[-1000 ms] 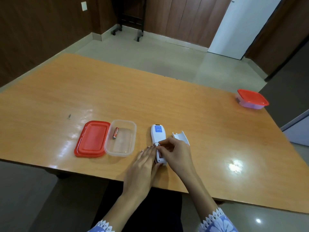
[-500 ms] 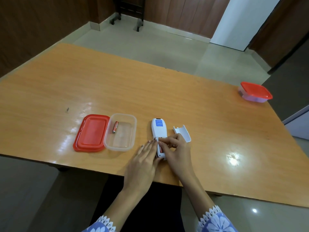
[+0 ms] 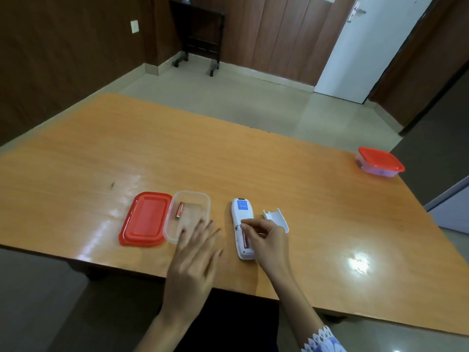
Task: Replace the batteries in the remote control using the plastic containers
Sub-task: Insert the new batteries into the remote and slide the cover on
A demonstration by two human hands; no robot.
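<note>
A white remote [image 3: 240,212] lies face down near the table's front edge, its battery bay uncovered with one battery [image 3: 245,240] lying in it. My right hand [image 3: 266,240] rests against the remote's right side, fingertips pinched at the top of that battery. The remote's cover [image 3: 276,218] lies just right of it. To the left stands an open clear container [image 3: 193,196] holding one orange battery [image 3: 179,210], its red lid [image 3: 144,219] beside it. My left hand [image 3: 195,260] hovers with spread fingers over the container's near right corner, holding nothing.
A second container with a red lid on [image 3: 380,162] stands at the table's far right edge. The orange wooden table [image 3: 228,153] ends just below my hands. A small dark speck [image 3: 112,184] lies at the left.
My left hand has left the remote and moved left toward the open container, fingers spread. My right hand stays at the battery bay. The camera tilted up a little.
</note>
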